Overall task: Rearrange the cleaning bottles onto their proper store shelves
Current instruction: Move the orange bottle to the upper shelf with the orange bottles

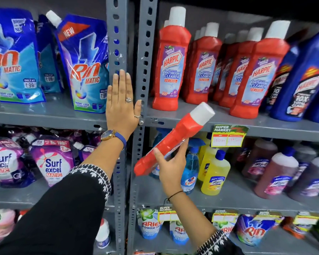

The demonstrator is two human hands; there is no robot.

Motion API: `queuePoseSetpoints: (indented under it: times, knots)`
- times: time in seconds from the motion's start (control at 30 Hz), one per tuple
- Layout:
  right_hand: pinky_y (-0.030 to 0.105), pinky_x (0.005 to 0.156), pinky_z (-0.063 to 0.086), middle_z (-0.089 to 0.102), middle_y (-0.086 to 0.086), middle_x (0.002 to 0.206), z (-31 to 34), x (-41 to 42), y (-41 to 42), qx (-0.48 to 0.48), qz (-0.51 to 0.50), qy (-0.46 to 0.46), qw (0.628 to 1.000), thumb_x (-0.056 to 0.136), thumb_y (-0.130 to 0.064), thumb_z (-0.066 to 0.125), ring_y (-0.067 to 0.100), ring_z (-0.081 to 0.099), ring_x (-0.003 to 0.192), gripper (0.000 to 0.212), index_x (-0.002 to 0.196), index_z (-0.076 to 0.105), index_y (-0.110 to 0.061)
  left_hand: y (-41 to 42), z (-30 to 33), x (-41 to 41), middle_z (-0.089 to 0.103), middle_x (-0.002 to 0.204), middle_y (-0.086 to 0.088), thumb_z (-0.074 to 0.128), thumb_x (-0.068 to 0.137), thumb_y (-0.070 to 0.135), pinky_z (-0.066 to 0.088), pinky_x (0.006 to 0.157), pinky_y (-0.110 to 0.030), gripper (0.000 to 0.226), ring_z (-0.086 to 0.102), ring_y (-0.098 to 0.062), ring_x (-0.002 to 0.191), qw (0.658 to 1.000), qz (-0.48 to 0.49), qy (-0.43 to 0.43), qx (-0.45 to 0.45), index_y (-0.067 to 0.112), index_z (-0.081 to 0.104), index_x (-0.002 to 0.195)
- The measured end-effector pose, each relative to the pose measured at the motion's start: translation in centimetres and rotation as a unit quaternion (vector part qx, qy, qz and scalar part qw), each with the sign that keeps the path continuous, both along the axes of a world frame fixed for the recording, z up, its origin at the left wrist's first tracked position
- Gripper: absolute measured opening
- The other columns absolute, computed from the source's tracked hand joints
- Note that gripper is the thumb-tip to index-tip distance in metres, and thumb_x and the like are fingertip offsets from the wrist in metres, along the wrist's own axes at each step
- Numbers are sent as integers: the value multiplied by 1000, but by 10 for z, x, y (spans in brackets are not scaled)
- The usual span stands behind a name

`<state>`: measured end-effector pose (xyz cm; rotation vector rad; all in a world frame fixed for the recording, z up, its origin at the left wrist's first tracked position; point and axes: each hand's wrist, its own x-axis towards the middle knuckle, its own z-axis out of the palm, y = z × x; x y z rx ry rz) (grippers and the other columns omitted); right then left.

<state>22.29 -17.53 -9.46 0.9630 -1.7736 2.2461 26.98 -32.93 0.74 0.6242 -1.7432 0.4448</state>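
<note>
Midway by my read: my right hand (170, 167) grips a red Harpic bottle (173, 138), tilted, just below the upper shelf (228, 124) where the matching red bottles (223, 70) stand. Left hand (122, 105) lies open, flat against the shelf post (118, 34). Placing it is still left.

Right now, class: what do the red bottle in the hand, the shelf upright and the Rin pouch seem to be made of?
Red bottle in the right hand: looks like opaque moulded plastic, mildly glossy, white cap.
Shelf upright: probably grey painted metal, judging by its punched slots and scuffs.
Rin pouch: apparently thin flexible plastic film; it crinkles and glints.
</note>
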Motion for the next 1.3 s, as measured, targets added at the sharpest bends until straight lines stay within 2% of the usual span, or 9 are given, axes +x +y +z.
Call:
queuePoseSetpoints:
  times: [0.13,0.23,0.4,0.53,0.67,0.8,0.9,1.1,1.3]
  knots:
    - [10,96,39,54,-12,128,38,-3,0,-79,24,-23,996,65,-48,67,-9,53,109,97,147,24,-23,-2,0,-1,19,154,-18,34,97,34,-5,117,-32,65,11,-28,142,1000,0,-3,-2,1,13,148]
    - [13,98,41,55,-19,123,71,-11,0,-132,28,-40,990,70,-42,67,-15,54,106,91,147,28,-14,-2,0,-1,19,153,-19,33,96,34,-5,117,-31,66,11,-28,142,1000,-6,-3,-1,1,13,148]
    - [35,105,41,52,-8,138,121,-31,-2,-220,70,-137,963,83,-34,61,4,52,122,73,147,28,-26,-2,1,-2,19,153,-19,29,96,36,-3,117,-32,65,11,-29,142,1000,-22,4,6,-1,14,147]
    - [13,100,35,36,-12,143,146,-55,-8,-253,-13,-115,960,90,-30,61,-4,45,122,80,151,10,-23,-2,0,-2,17,153,-19,29,97,35,-3,117,-33,65,9,-28,142,1000,-14,-3,6,0,10,148]
    - [1,102,12,17,-6,154,164,-76,-12,-202,-176,-16,963,82,-32,69,1,18,136,99,151,-1,-19,-2,0,-1,17,154,-19,31,96,33,-3,117,-33,65,8,-28,142,1000,-12,-3,4,0,11,148]
    - [44,111,22,23,15,154,170,-99,-17,-67,-284,57,955,78,-34,73,27,23,138,105,151,-1,-20,-1,0,-2,19,153,-19,30,96,34,-1,117,-35,64,10,-29,142,1000,-12,-2,2,-1,13,147]
    - [57,105,26,25,14,154,172,-117,-22,44,-317,75,944,79,-37,71,35,28,136,103,151,-1,-21,-1,0,-1,18,153,-19,31,96,33,0,117,-35,65,8,-28,142,1000,-11,-3,2,0,12,147]
    - [56,104,31,26,15,153,174,-142,-29,112,-300,80,944,84,-42,66,40,33,132,93,151,7,-16,-1,0,-2,15,153,-17,31,96,33,0,117,-35,64,8,-27,142,1000,-10,-4,1,0,12,147]
    - [53,105,30,29,17,150,172,-142,-34,93,-309,84,943,83,-41,66,40,35,130,92,151,10,-13,-1,0,-2,17,153,-18,30,97,34,-1,117,-34,65,9,-28,142,1000,-12,-3,4,0,9,148]
